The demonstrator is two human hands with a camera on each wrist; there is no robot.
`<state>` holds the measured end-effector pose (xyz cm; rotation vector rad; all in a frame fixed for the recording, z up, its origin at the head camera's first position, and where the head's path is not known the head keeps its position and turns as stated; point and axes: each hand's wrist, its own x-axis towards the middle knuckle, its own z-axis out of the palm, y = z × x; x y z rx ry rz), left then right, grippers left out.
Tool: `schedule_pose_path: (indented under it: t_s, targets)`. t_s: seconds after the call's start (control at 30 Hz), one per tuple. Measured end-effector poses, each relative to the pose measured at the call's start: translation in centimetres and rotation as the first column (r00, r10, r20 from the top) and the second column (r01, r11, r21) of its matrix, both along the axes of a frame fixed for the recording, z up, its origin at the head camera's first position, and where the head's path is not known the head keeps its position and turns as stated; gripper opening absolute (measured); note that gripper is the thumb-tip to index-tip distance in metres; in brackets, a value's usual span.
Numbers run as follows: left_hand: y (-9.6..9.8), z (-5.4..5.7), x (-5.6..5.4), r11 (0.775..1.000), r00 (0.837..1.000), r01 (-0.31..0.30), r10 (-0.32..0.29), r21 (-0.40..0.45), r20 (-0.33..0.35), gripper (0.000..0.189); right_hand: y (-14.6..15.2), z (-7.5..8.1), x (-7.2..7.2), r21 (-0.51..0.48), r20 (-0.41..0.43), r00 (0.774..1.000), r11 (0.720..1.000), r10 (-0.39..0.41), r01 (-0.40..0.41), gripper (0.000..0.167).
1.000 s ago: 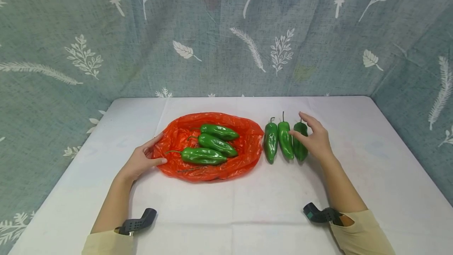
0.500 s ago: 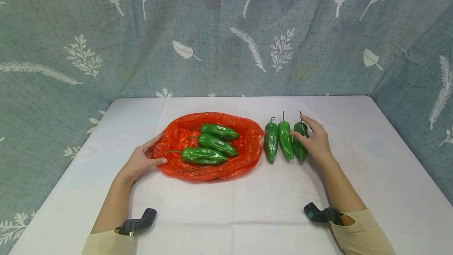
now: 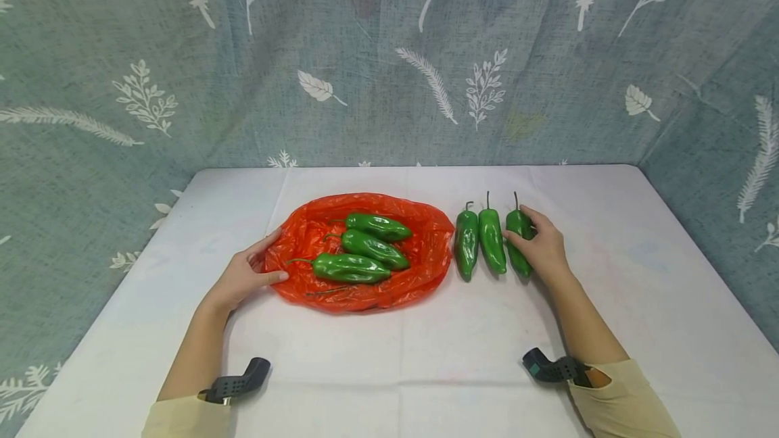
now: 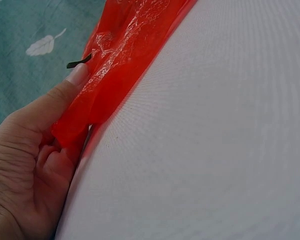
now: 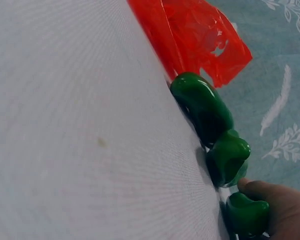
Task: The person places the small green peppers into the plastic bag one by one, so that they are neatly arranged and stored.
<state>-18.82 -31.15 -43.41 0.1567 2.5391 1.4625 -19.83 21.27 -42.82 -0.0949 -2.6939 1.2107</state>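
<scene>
At the left end of an open red plastic bag (image 3: 426, 276), my left hand (image 3: 236, 280) grips the rim; the left wrist view shows the thumb over the red plastic (image 4: 120, 75) and curled fingers beside it. Three long green peppers (image 3: 365, 268) lie inside the bag. To its right, three more stand in a row with stems pointing away: a left pepper (image 3: 466, 243), a middle pepper (image 3: 491, 242) and a right pepper (image 3: 517, 225). My right hand (image 3: 546, 249) holds the right pepper between thumb and fingers, partly covering it; its thumb is close to the middle pepper (image 5: 229, 157).
A white cloth covers the table (image 3: 389, 357). Behind and beside it hangs a grey-green curtain (image 3: 365, 120) with white leaf prints. Each wrist carries a black camera mount (image 3: 243, 378). A dark stem-like strip (image 3: 331, 289) shows at the bag's front.
My right hand has moved slightly nearer, and its fingers have closed on the right pepper, which has shifted a little. My left hand and the bag stay put.
</scene>
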Motion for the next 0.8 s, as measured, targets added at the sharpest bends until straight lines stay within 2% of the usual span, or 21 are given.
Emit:
schedule_pose_path:
  t_s: [0.13, 0.33, 0.6, 0.8]
  targets:
    - [-0.04, -0.03, -0.04, 1.000, 1.000, 0.000, 0.000, -0.002, 0.000, 0.087, 0.04, 0.00, 0.00, -0.055, 0.062, 0.998, 0.998, -0.024, 0.027, 0.069]
    - [0.06, 0.04, 0.02, 1.000, 1.000, -0.005, 0.005, 0.004, 0.009, 0.087, 0.06, 0.08, 0.03, -0.166, 0.090, 0.996, 0.985, -0.026, 0.041, 0.069]
    - [0.08, 0.09, 0.00, 1.000, 1.000, -0.003, 0.003, 0.005, 0.014, 0.088, -0.11, 0.43, 0.08, -0.247, 0.080, 0.995, 0.966, -0.052, 0.070, 0.069]
    - [0.01, 0.11, 0.02, 1.000, 1.000, -0.003, 0.004, -0.006, 0.014, 0.088, -0.35, 0.99, 0.06, -0.298, 0.041, 0.994, 0.949, -0.099, 0.107, 0.068]
